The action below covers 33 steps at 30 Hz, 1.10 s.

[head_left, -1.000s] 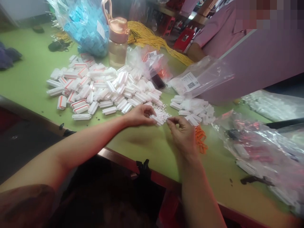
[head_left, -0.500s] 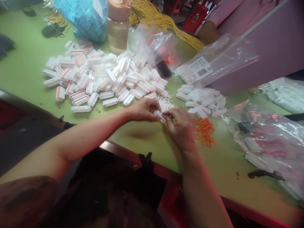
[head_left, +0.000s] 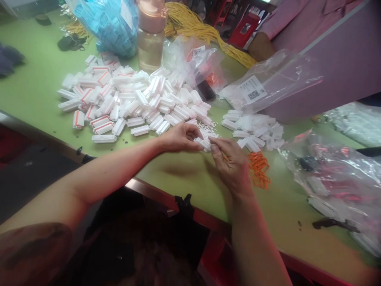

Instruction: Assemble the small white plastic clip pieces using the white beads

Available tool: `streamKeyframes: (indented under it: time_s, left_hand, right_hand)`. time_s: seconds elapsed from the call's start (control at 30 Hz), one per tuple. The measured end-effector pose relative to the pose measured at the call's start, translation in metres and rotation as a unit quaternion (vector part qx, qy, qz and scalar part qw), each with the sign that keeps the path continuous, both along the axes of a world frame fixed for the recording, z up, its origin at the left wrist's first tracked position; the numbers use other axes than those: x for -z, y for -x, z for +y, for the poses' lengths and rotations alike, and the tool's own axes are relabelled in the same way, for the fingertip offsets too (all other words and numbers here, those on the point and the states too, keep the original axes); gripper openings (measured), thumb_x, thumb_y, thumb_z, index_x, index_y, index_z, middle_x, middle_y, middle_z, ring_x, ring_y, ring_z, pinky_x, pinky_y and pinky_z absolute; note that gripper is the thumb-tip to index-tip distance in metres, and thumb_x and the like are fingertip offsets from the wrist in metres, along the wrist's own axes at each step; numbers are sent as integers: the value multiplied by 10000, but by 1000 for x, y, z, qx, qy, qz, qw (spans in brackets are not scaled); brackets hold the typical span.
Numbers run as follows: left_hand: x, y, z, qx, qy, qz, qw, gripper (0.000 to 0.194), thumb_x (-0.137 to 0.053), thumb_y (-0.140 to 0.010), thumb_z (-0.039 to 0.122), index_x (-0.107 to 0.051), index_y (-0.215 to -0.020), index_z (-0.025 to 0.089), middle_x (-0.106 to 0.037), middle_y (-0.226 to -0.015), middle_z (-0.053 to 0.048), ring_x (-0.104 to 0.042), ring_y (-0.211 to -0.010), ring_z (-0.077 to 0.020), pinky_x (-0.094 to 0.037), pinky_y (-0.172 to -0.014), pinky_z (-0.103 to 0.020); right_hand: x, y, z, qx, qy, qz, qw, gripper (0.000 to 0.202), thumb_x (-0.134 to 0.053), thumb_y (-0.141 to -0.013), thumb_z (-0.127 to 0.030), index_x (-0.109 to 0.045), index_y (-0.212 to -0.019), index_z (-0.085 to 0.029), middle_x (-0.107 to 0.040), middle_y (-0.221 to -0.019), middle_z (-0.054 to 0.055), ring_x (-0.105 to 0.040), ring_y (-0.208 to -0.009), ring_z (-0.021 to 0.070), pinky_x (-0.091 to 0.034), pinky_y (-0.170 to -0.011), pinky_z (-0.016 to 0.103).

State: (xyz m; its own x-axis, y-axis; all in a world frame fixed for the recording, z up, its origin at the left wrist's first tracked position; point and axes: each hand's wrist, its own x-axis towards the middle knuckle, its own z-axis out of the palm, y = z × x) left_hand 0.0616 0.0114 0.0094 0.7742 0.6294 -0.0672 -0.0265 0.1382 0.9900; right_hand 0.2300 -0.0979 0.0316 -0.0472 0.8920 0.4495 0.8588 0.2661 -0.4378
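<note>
Between thumb and fingers, my left hand (head_left: 183, 137) grips a small white plastic housing (head_left: 202, 143) above the green table. My right hand (head_left: 230, 159) is just to its right, thumb and index finger pinched together near the housing's end; whatever is in that pinch is too small to make out. Tiny white pieces (head_left: 210, 130) lie in a heap just beyond the hands. To the right sits a pile of plain white housings (head_left: 258, 129), with orange rectangular frames (head_left: 258, 169) in front of it. A large heap of white housings (head_left: 133, 95), some with orange strips, spreads to the left.
A water bottle (head_left: 151, 37) and a blue bag of parts (head_left: 110, 28) stand behind the heap. Yellow cables (head_left: 202, 26) run along the back. A labelled clear bag (head_left: 268, 85) leans by a purple panel (head_left: 333, 67); another plastic bag (head_left: 342, 178) lies right.
My right hand has drawn slightly right, away from the housing, its fingers pinched. My left hand keeps the housing in nearly the same place. The whole view has shifted a little.
</note>
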Motion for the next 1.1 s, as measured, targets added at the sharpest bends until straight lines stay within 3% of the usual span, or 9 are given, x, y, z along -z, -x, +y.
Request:
streamKeyframes:
  time_s: [0.3, 0.43, 0.5, 0.57, 0.67, 0.77, 0.93, 1.1]
  left_hand:
    - [3, 1, 0, -13, 17, -20, 1000, 287, -810, -624, 231, -605, -785, 111, -496, -519, 80, -392, -428, -5, -274, -438, -172]
    - [10, -2, 2, -29, 37, -37, 998, 339, -837, -603, 266, -607, -796, 108, -558, -550, 51, -481, -465, -27, -338, -455, -170]
    - [11, -5, 3, -60, 71, -63, 994, 383, -862, -554, 240, -600, -802, 112, -631, -624, 19, -574, -544, -60, -438, -534, -192]
    - [11, -7, 3, -97, 106, -86, 986, 409, -872, -526, 215, -589, -805, 118, -659, -656, 8, -619, -592, -82, -494, -600, -223]
    - [9, -7, 4, -127, 121, -101, 979, 408, -873, -530, 210, -583, -803, 120, -650, -626, 19, -619, -579, -80, -504, -603, -225]
    - [10, -7, 4, -125, 121, -104, 979, 415, -878, -526, 221, -593, -809, 116, -658, -637, 15, -619, -584, -74, -506, -610, -221]
    - [17, -7, 7, -106, 105, -98, 984, 434, -883, -522, 263, -610, -825, 115, -658, -664, 12, -610, -599, -69, -491, -613, -214]
    - [18, -6, 7, -64, 40, -54, 996, 427, -858, -562, 302, -616, -865, 124, -652, -702, 5, -590, -613, -67, -461, -601, -206]
  right_hand:
    - [1, 13, 1, 33, 14, -85, 996, 306, -475, -948, -394, -744, -1006, -259, -719, -1013, 73, -616, -927, 229, -405, -828, 396]
    - [2, 10, 3, 34, 20, 25, 999, 314, -467, -945, -401, -737, -1006, -252, -701, -1042, 68, -617, -986, 222, -425, -873, 397]
    - [4, 1, 4, 57, 18, 107, 992, 332, -451, -945, -413, -724, -1015, -238, -687, -1049, 68, -615, -1000, 217, -451, -866, 385]
    - [7, -8, 5, 100, 38, 127, 986, 325, -472, -925, -430, -723, -952, -225, -690, -976, 64, -618, -932, 215, -464, -823, 378]
    - [12, -15, 5, 132, 120, 42, 983, 250, -555, -868, -408, -720, -884, -221, -693, -924, 63, -603, -841, 214, -443, -765, 374]
    - [16, -14, 6, 130, 153, -36, 979, 189, -569, -855, -346, -714, -890, -229, -694, -962, 63, -594, -866, 218, -407, -778, 377]
    - [16, -14, 9, 117, 131, -67, 982, 220, -529, -892, -349, -679, -794, -220, -683, -887, 60, -583, -858, 216, -382, -797, 387]
    - [11, -13, 10, 119, 22, 102, 987, 221, -551, -883, -405, -647, -811, -219, -647, -884, 47, -572, -813, 184, -448, -769, 352]
